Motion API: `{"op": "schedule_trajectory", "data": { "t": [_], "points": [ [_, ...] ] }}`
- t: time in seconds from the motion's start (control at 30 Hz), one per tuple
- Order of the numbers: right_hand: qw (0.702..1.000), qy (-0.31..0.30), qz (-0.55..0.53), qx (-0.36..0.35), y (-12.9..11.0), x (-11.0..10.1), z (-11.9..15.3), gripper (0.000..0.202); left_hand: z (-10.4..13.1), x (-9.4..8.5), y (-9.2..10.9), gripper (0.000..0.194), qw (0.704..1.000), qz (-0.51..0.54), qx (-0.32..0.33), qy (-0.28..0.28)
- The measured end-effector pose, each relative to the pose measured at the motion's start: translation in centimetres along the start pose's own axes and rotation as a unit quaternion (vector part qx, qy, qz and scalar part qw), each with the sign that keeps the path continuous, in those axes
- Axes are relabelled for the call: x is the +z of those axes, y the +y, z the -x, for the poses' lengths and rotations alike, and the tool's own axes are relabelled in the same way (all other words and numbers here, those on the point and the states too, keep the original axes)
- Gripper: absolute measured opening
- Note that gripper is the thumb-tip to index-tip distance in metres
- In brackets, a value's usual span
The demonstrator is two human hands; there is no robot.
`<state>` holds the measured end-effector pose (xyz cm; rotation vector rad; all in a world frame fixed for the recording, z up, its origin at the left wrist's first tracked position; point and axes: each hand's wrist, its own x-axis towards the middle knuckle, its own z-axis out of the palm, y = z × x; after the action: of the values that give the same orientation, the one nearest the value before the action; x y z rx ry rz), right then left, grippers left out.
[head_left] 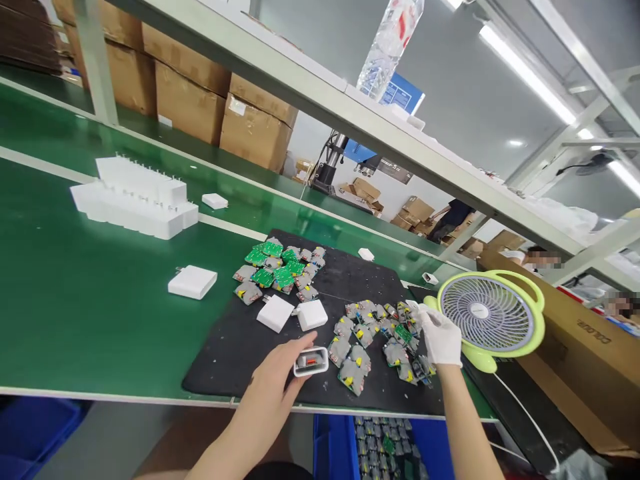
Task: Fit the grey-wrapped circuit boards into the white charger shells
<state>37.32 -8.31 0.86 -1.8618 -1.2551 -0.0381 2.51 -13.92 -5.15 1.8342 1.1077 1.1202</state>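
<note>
My bare left hand (273, 377) grips a white charger casing (325, 361), its open end facing me and a little red part showing inside. At the right, my right hand (440, 333) wears a white glove. Its fingers are pressed together at the edge of a cluster of small circuit boards (360, 363) with grey and yellow parts; whatever they may hold is hidden. Two closed white chargers (275, 313) lie on the black mat (230, 353) just beyond my left hand. Farther back, a pile of boards has several green sides (285, 275) facing up.
White chargers stand in rows (145, 200) at the left, and a single charger (193, 282) lies nearer. A lime-green fan (485, 312) stands right of my gloved hand, beside a large carton (590, 347). Below the table edge is a blue bin (335, 447) with boards. A shelf beam (320, 87) crosses overhead.
</note>
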Motion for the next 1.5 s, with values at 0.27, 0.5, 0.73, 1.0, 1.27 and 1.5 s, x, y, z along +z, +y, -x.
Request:
{"op": "schedule_trajectory", "data": {
  "t": [0.27,0.5,0.73,1.0,1.27,1.5],
  "points": [
    [0.97,-0.11,-0.215,-0.01,-9.4,2.3,8.1,0.022,-0.2,-0.7,0.9,0.046,0.998,0.027,0.032,-0.039],
    [0.953,-0.166,-0.243,-0.07,-9.3,3.6,10.7,0.004,-0.2,-0.7,0.8,0.05,0.998,0.011,0.02,-0.058],
    [0.959,-0.198,-0.188,-0.069,-8.3,4.7,11.4,0.007,-0.2,-0.7,0.6,0.048,0.997,0.009,0.016,-0.069],
    [0.963,-0.235,-0.078,-0.111,-8.6,4.3,11.8,0.013,-0.2,-0.4,0.1,0.047,0.998,0.0,0.018,-0.057],
    [0.939,-0.222,-0.08,-0.251,-11.0,2.5,13.0,0.015,-0.2,-0.4,0.2,0.039,0.999,-0.013,0.019,-0.041],
    [0.909,-0.236,-0.093,-0.33,-12.4,2.5,13.6,0.022,-0.3,-0.5,0.3,0.037,0.999,-0.013,0.006,-0.029]
  ]
}}
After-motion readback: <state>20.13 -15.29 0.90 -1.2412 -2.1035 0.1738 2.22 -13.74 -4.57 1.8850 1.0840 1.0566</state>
